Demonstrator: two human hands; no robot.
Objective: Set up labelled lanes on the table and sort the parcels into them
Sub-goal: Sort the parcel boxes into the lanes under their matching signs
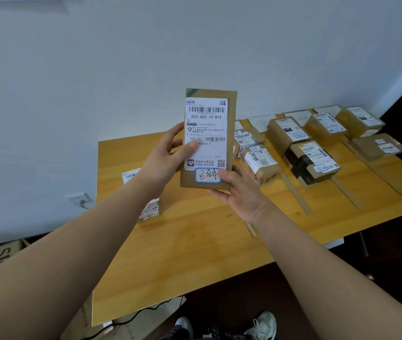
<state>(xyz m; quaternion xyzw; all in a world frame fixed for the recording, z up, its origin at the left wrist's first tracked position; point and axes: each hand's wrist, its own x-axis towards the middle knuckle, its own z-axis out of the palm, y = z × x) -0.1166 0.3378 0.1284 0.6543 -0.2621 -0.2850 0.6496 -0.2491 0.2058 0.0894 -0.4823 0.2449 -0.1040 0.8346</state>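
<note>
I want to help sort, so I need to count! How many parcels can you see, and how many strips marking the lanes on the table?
Held parcel: 1
Parcels on the table: 9
Lane strips: 4
Total: 14

— What's held up?
— A flat brown parcel (208,141), label facing the camera: the left hand (168,158) grips its left edge, the right hand (241,192) its lower corner.
— And behind?
— Boxed parcels (286,136) in rows on the wooden worktop (195,253).
</note>
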